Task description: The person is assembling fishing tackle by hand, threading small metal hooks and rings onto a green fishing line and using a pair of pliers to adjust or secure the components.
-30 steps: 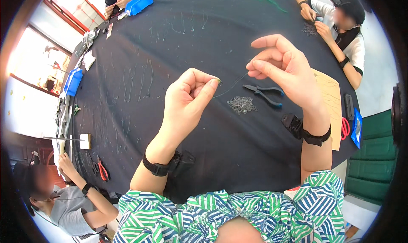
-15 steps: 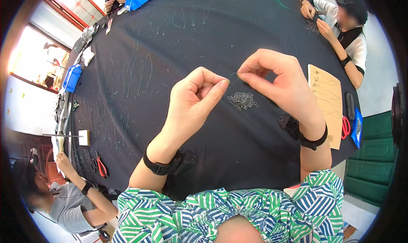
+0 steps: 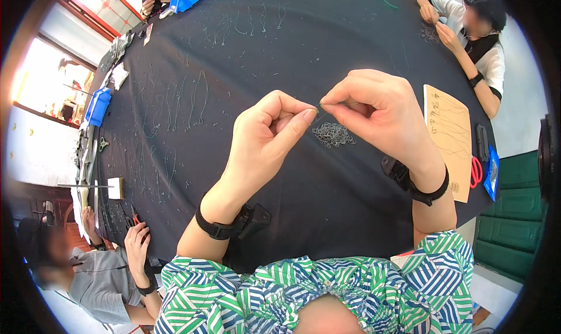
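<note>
Above the dark cloth, my left hand [image 3: 266,132] is closed, thumb and forefinger pinching a thin greenish thread [image 3: 319,109]. My right hand [image 3: 378,113] pinches the same thread close by, so the two sets of fingertips almost meet. Most of the thread is too fine to follow. Just below the fingertips, a pile of small grey wire loops [image 3: 333,135] lies on the cloth, touched by neither hand.
Thin threads [image 3: 198,103] lie in rows across the cloth [image 3: 304,211] on the left. A tan card [image 3: 447,176], red-handled scissors [image 3: 476,172] and a blue packet [image 3: 492,176] sit at right. A co-worker's hand [image 3: 137,246] is near red-handled pliers [image 3: 136,219].
My right hand has shifted slightly left, bringing its fingertips closer to my left hand's. The lower-left co-worker's hand has come up beside the red-handled pliers.
</note>
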Demonstrator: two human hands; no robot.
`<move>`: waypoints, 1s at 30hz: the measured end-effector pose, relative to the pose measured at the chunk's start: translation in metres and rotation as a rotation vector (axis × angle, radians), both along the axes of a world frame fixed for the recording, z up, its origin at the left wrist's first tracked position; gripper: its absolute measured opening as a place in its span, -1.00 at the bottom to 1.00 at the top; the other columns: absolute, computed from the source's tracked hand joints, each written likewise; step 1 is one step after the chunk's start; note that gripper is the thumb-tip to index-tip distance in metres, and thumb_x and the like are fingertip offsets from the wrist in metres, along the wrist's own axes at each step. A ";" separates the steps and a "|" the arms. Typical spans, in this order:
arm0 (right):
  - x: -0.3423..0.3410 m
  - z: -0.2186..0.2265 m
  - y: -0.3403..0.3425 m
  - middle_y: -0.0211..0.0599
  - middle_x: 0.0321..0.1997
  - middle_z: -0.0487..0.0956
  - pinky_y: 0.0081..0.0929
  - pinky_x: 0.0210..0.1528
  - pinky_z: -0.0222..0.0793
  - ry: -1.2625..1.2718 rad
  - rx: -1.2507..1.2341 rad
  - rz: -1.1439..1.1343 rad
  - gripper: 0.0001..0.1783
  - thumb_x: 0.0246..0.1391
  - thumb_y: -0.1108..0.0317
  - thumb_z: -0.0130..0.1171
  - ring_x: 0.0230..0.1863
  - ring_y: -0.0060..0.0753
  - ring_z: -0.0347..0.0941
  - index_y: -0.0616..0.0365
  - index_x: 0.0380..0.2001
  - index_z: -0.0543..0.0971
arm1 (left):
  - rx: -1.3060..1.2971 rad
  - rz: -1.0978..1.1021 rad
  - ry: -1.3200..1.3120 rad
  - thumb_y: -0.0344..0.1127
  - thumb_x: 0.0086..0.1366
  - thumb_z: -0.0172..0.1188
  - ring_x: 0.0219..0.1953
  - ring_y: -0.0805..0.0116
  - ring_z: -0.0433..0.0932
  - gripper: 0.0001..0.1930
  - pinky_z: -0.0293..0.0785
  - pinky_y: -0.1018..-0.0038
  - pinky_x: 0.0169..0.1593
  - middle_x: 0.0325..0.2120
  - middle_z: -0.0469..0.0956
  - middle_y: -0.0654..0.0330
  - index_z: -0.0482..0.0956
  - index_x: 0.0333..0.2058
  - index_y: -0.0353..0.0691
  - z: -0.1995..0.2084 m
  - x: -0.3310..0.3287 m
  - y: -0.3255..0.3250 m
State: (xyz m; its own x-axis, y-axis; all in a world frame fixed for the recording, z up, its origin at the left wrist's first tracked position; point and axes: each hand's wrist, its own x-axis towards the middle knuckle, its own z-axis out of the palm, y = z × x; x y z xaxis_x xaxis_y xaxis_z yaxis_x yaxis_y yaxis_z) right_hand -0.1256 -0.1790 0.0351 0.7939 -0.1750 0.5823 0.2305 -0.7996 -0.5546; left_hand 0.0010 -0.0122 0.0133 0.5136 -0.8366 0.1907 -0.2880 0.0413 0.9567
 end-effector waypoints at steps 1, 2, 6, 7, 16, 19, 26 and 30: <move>0.000 0.000 0.000 -0.42 -0.61 0.40 -0.56 -0.58 0.11 -0.024 -0.044 -0.005 -0.86 -0.15 0.60 0.32 -0.65 -0.60 0.21 0.19 -0.44 0.63 | 0.001 0.000 0.000 -0.41 0.35 0.21 -0.52 0.81 0.25 -0.91 0.14 0.77 -0.45 -0.55 0.44 0.49 0.56 -0.29 -0.32 0.000 0.000 0.000; 0.000 0.000 0.000 -0.42 -0.61 0.40 -0.56 -0.58 0.11 -0.023 -0.043 -0.005 -0.86 -0.15 0.60 0.32 -0.65 -0.60 0.21 0.19 -0.44 0.63 | 0.002 0.003 -0.010 -0.41 0.35 0.21 -0.53 0.81 0.25 -0.91 0.13 0.77 -0.46 -0.56 0.43 0.50 0.57 -0.29 -0.32 0.000 0.000 0.000; -0.003 0.003 0.000 -0.34 -0.56 0.45 -0.45 -0.50 0.24 -0.028 -0.141 -0.008 -0.90 -0.13 0.52 0.29 -0.54 -0.37 0.35 0.16 -0.46 0.59 | -0.006 0.006 -0.014 -0.40 0.35 0.22 -0.54 0.81 0.23 -0.91 0.11 0.77 -0.47 -0.57 0.42 0.51 0.57 -0.28 -0.32 0.000 -0.002 0.000; -0.004 0.004 0.000 -0.26 -0.51 0.51 -0.37 -0.42 0.37 0.005 -0.172 -0.012 -0.92 -0.07 0.45 0.26 -0.44 -0.20 0.49 0.15 -0.47 0.54 | -0.004 0.006 -0.013 -0.40 0.35 0.22 -0.54 0.81 0.23 -0.91 0.11 0.77 -0.47 -0.57 0.42 0.51 0.57 -0.28 -0.32 -0.001 -0.001 0.000; 0.001 0.000 0.001 -0.35 -0.60 0.45 -0.44 -0.54 0.25 -0.111 -0.255 -0.002 -0.84 -0.22 0.54 0.36 -0.55 -0.38 0.38 0.15 -0.48 0.61 | -0.011 0.006 -0.078 -0.42 0.34 0.22 -0.57 0.80 0.16 -0.91 0.07 0.75 -0.49 -0.61 0.34 0.54 0.58 -0.27 -0.32 -0.001 -0.002 -0.002; 0.001 -0.001 0.001 -0.35 -0.61 0.43 -0.43 -0.54 0.25 -0.119 -0.272 0.006 -0.84 -0.23 0.54 0.37 -0.55 -0.37 0.37 0.14 -0.49 0.61 | -0.005 0.016 -0.077 -0.42 0.34 0.22 -0.57 0.80 0.17 -0.91 0.07 0.75 -0.49 -0.61 0.34 0.54 0.58 -0.29 -0.32 0.000 -0.002 -0.002; -0.006 0.009 0.002 -0.32 -0.54 0.44 -0.40 -0.51 0.30 0.068 -0.121 0.014 -0.87 -0.08 0.45 0.30 -0.55 -0.32 0.40 0.13 -0.43 0.54 | -0.030 0.028 -0.001 -0.47 0.28 0.23 -0.57 0.75 0.15 -0.92 0.13 0.70 -0.49 -0.65 0.28 0.51 0.52 -0.38 -0.33 0.000 -0.002 -0.001; -0.005 0.006 -0.001 -0.41 -0.60 0.36 -0.53 -0.58 0.14 0.088 0.007 0.058 -0.87 -0.07 0.50 0.31 -0.63 -0.54 0.24 0.16 -0.41 0.57 | -0.041 -0.005 0.059 -0.47 0.29 0.23 -0.56 0.76 0.14 -0.92 0.11 0.70 -0.48 -0.64 0.27 0.52 0.52 -0.39 -0.31 0.001 0.000 0.000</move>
State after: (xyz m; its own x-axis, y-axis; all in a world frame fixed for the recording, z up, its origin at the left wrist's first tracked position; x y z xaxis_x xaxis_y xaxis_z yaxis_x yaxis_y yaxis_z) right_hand -0.1304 -0.1802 0.0408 0.8510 -0.1314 0.5085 0.2261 -0.7823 -0.5805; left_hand 0.0006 -0.0120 0.0139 0.5208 -0.8313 0.1943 -0.2307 0.0820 0.9696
